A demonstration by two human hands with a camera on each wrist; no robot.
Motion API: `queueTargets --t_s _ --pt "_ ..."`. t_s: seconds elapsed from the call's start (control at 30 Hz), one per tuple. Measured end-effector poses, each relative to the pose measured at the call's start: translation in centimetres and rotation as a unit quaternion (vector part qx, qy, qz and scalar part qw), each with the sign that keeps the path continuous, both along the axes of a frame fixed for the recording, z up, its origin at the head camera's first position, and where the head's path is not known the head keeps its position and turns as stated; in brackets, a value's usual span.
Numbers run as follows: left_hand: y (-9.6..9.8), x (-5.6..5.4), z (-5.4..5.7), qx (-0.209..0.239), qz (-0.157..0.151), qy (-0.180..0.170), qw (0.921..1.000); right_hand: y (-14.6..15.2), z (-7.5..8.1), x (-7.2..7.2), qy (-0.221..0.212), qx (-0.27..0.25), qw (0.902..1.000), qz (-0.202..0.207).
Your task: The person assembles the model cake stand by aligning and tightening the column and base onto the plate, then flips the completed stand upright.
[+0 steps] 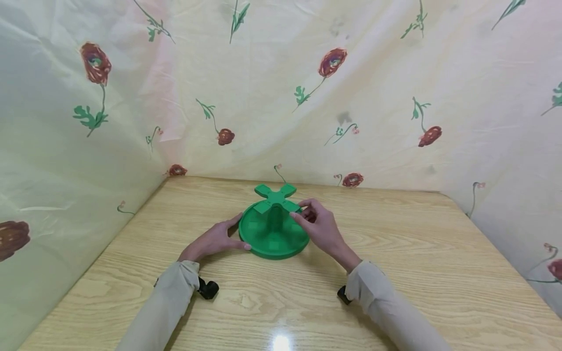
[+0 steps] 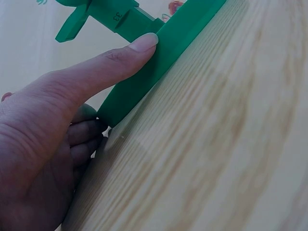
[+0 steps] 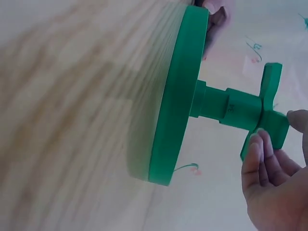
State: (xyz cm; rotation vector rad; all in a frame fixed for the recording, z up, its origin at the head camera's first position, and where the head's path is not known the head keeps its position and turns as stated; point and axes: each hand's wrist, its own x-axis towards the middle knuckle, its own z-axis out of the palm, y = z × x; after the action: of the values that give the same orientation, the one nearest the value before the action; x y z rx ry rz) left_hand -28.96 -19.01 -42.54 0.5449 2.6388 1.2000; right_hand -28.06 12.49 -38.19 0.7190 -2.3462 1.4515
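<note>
A green round base (image 1: 274, 254) with a raised rim lies flat on the table. From its middle rises a short stepped column (image 3: 240, 109) with small printed numbers on its sides. On top of the column sits a green four-armed cross piece (image 1: 276, 197). My left hand (image 1: 216, 239) holds the base's rim at the left, thumb along its near side (image 2: 139, 72) and fingers round the edge, partly hidden. With the thumb above and fingers below, my right hand (image 1: 324, 229) pinches the near right arm of the cross, seen also in the right wrist view.
The wood-grain table (image 1: 246, 297) extends around the base. Behind and at both sides hangs a pale flowered cloth (image 1: 263, 97). Each wrist carries a black camera mount (image 1: 208, 288) below the sleeve cuff.
</note>
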Motion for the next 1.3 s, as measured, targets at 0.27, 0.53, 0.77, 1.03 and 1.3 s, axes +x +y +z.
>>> queueTargets --t_s 0.27,0.53,0.77,1.03,1.3 --pt "0.0 0.1 -0.1 0.002 0.001 0.0 1.0 -0.7 0.2 0.7 0.057 0.04 0.9972 -0.027" --pt "0.0 0.2 -0.1 0.007 -0.003 -0.003 1.0 -1.2 0.4 1.3 0.076 0.051 0.9954 -0.03" --pt "-0.1 0.0 -0.2 0.008 -0.005 0.003 1.0 -1.6 0.4 1.4 0.073 0.049 0.996 -0.011" --pt "-0.1 0.1 -0.1 0.011 -0.01 0.006 0.9999 -1.3 0.4 1.0 0.057 0.008 0.9981 -0.02" --pt "-0.1 0.1 -0.1 0.011 -0.008 0.001 0.9999 -0.5 0.2 -1.1 0.018 -0.016 0.9988 -0.042"
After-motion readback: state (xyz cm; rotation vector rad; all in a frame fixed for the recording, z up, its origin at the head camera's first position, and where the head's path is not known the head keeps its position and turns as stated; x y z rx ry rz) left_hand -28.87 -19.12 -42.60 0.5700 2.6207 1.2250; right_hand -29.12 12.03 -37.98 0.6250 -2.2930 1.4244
